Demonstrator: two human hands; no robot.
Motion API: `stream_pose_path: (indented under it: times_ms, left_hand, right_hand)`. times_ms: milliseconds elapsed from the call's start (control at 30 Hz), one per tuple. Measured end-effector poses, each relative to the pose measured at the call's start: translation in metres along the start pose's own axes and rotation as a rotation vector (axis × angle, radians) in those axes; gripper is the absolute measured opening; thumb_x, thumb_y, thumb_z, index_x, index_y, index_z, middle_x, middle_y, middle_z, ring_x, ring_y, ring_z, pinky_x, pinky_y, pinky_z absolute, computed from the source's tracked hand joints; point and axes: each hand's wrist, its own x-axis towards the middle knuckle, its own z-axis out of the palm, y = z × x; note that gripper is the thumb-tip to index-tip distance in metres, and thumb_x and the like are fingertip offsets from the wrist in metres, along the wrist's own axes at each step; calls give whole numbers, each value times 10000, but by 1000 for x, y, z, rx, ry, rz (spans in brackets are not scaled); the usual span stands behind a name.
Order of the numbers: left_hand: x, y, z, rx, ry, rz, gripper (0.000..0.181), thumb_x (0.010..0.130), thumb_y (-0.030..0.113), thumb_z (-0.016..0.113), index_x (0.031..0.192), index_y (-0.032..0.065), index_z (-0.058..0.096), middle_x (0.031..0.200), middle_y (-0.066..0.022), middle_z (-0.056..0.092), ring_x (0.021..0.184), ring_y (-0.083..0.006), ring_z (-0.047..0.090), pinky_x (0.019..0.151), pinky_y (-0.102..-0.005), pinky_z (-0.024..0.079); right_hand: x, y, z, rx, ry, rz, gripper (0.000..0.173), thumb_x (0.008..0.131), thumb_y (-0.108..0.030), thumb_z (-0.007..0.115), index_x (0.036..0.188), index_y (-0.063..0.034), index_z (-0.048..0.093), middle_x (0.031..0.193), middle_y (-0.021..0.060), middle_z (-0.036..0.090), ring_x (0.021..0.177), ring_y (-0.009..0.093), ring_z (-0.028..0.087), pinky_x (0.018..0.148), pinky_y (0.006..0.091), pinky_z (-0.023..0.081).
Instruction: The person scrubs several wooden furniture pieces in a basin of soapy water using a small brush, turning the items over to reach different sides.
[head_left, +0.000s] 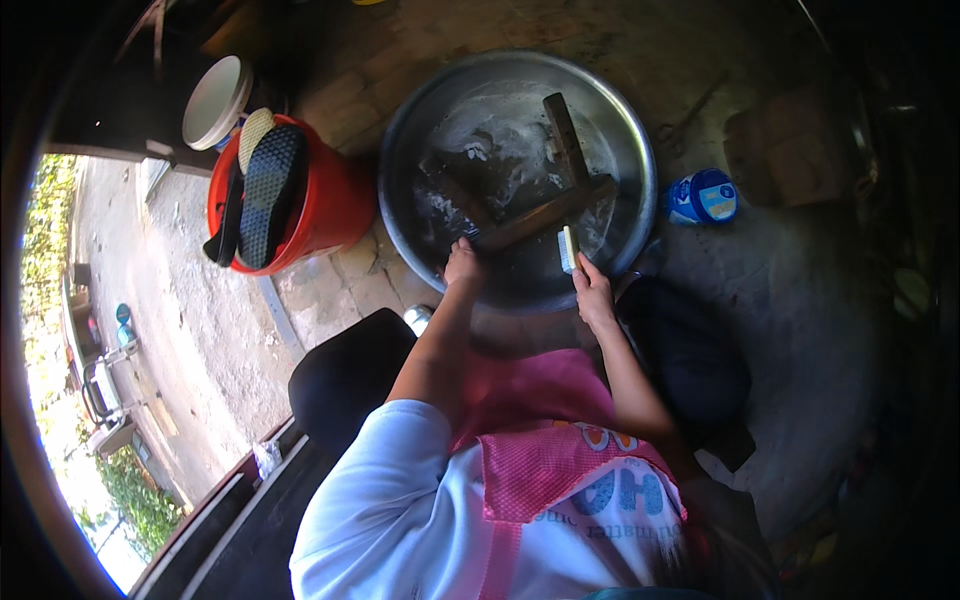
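A wide metal basin (645, 165) holds murky, sudsy water. In it lies a dark wooden piece (547, 214), which looks like part of a stool or small frame, with another bar (566, 139) rising from it towards the far side. My left hand (462, 264) is at the near left of the basin, by the wooden piece's lower left end; what its fingers do there is hard to see. My right hand (592, 291) grips a scrub brush (568, 250) with pale bristles facing left, above the near right part of the basin.
A red bucket (330, 202) left of the basin holds shoes with textured soles (271, 199). Behind it stands a white tub (216, 103). A blue container (702, 196) lies right of the basin on the floor. My knees flank the basin's near side, and a brick (787, 154) is farther right.
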Motion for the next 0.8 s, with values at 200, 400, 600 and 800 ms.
stream_pose_path:
  times_ms: [200, 400, 600, 800]
  left_hand:
    - [14, -10, 10, -175, 170, 178, 262, 753, 153, 555, 980, 47, 476, 1029, -196, 541, 962, -381, 543, 789, -443, 456]
    - [6, 7, -57, -185, 186, 396, 319, 663, 137, 655, 925, 57, 492, 920, -182, 570, 910, -383, 538, 753, -430, 452]
    - [-18, 63, -153, -169, 350, 724, 475, 637, 228, 735, 1027, 37, 545, 916, -133, 559, 864, -324, 566, 719, -363, 454]
    - [-38, 142, -183, -36, 429, 840, 481, 621, 309, 742, 1000, 50, 597, 883, -101, 582, 856, -308, 573, 721, -372, 471]
  right_hand:
    - [58, 4, -16, -23, 191, 23, 370, 871, -149, 519, 1216, -16, 497, 1104, 209, 578, 1009, 288, 572, 865, 333, 433]
    - [90, -12, -21, -86, 204, 7, 381, 882, -173, 501, 1231, -22, 480, 1077, 219, 585, 981, 317, 575, 842, 349, 436]
    - [80, -21, 0, 87, 148, -111, 385, 895, -166, 488, 1251, -21, 464, 1101, 192, 588, 987, 247, 576, 850, 307, 427]
    - [14, -115, 4, 543, -82, 146, 403, 912, -205, 508, 1290, -79, 451, 714, -24, 502, 511, 53, 420, 449, 200, 347]
